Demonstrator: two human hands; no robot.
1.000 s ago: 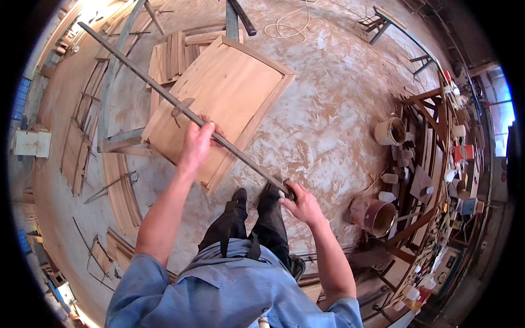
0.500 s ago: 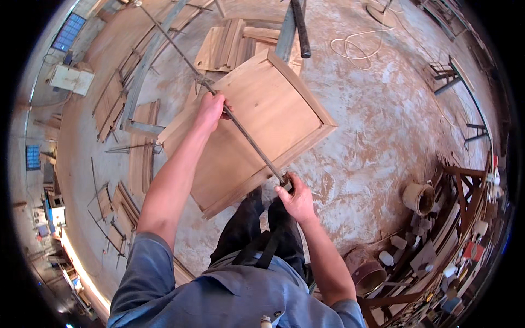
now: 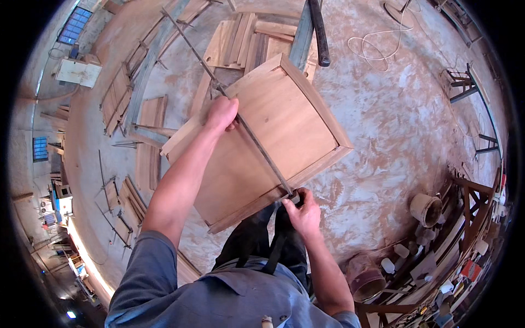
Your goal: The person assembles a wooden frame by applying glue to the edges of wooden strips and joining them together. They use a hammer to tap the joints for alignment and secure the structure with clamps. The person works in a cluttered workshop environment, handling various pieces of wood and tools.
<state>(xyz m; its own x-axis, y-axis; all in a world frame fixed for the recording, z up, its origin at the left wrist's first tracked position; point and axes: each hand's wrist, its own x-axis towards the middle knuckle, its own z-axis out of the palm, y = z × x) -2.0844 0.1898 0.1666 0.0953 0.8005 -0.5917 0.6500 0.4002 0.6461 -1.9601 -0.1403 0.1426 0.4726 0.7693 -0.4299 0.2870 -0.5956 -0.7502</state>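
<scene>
A framed wooden panel [image 3: 279, 120] lies tilted in front of me, its near edge close to my legs. Across it runs a long metal bar clamp [image 3: 257, 141], reaching past the panel's far edge. My left hand [image 3: 222, 113] is closed round the bar near the far edge, just below the sliding jaw [image 3: 219, 87]. At the near edge, my right hand [image 3: 305, 214] grips the clamp's end piece, with the thumb on top. The fingers of that hand are partly hidden, and what supports the panel cannot be seen.
Stacked wooden boards [image 3: 238, 41] lie beyond the panel, beside a blue-grey metal beam [image 3: 302, 41] and a dark bar [image 3: 319, 33]. More clamped boards stand at left. To the right are a bucket [image 3: 425, 210], scrap wood and containers; a pale cord [image 3: 377, 54] loops on the floor.
The whole view has shifted, so panel, clamp and surroundings appear farther right and lower. Both hands keep their hold on the clamp.
</scene>
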